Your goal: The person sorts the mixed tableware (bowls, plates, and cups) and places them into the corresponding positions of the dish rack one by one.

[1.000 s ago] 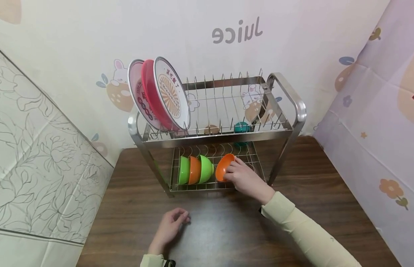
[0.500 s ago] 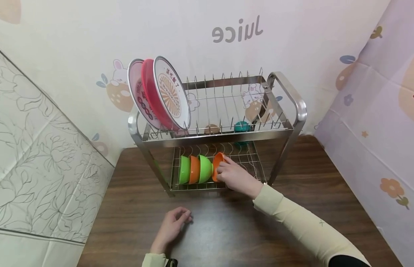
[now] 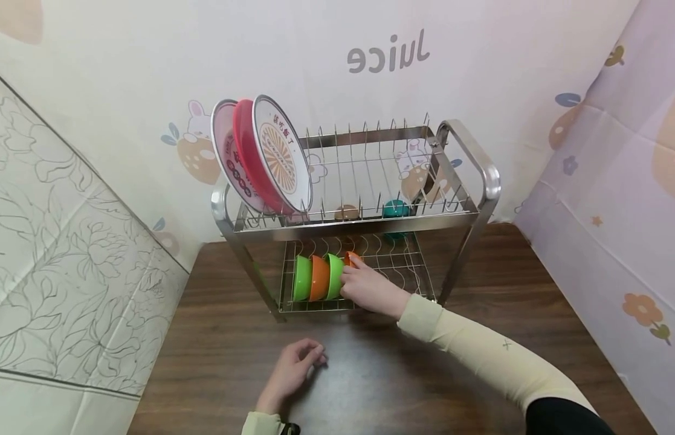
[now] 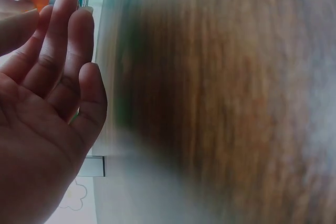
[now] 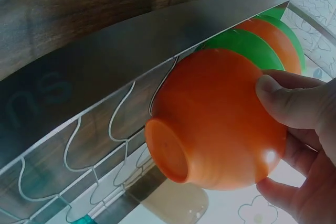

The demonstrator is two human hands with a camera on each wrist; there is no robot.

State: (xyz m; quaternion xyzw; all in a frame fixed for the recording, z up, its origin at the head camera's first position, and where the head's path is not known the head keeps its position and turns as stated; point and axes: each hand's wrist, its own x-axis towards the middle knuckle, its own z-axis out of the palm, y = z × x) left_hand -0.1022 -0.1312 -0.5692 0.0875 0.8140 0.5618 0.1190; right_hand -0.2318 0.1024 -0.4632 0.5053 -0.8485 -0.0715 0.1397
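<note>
My right hand (image 3: 372, 289) pinches the rim of an orange bowl (image 5: 215, 124) between thumb and fingers. That bowl is on its side at the lower tier of a metal dish rack (image 3: 326, 230), its foot facing right. Directly to its left stand a green bowl (image 3: 334, 281), another orange bowl (image 3: 318, 281) and a second green bowl (image 3: 302, 281), all on edge in a row. In the head view my hand hides most of the held bowl. My left hand (image 3: 293, 365) rests on the table before the rack, fingers loosely bent, holding nothing.
On the rack's upper tier, a white patterned plate (image 3: 283, 154), a red plate (image 3: 252, 160) and another patterned plate (image 3: 228, 148) lean at the left. Behind the rack are a teal item (image 3: 396, 209) and a tan item (image 3: 346, 212). Patterned walls surround the wooden table (image 3: 424, 374).
My right hand has carried the orange bowl leftward along the lower tier, up against the green bowl. The left hand has shifted slightly right on the table.
</note>
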